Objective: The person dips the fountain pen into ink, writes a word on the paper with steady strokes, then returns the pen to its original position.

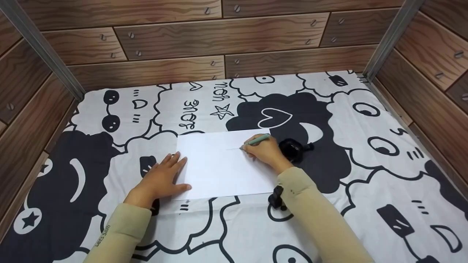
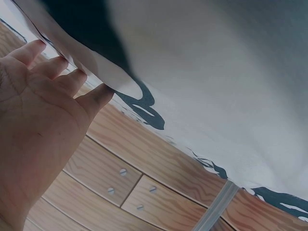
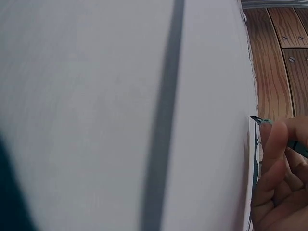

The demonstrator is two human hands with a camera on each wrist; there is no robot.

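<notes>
A white sheet of paper (image 1: 215,171) lies on the patterned cloth in the head view. My right hand (image 1: 267,149) pinches a green pen (image 1: 259,139) between thumb and fingers, its tip at the paper beside a faint thin line (image 1: 232,149). In the right wrist view the dark tip of the pen (image 3: 257,119) pokes out past the curled fingers (image 3: 275,144). My left hand (image 1: 162,179) rests with spread fingers on the paper's left edge. In the left wrist view the left hand's palm (image 2: 43,115) shows, with nothing held in it.
The black-and-white cartoon cloth (image 1: 204,226) covers the surface. A glossy black rounded thing (image 1: 292,150) sits beside the right wrist, and a smaller black piece (image 1: 276,197) shows by the right sleeve. Wood-plank-print walls (image 1: 182,40) with grey metal corner posts (image 1: 393,40) surround the cloth.
</notes>
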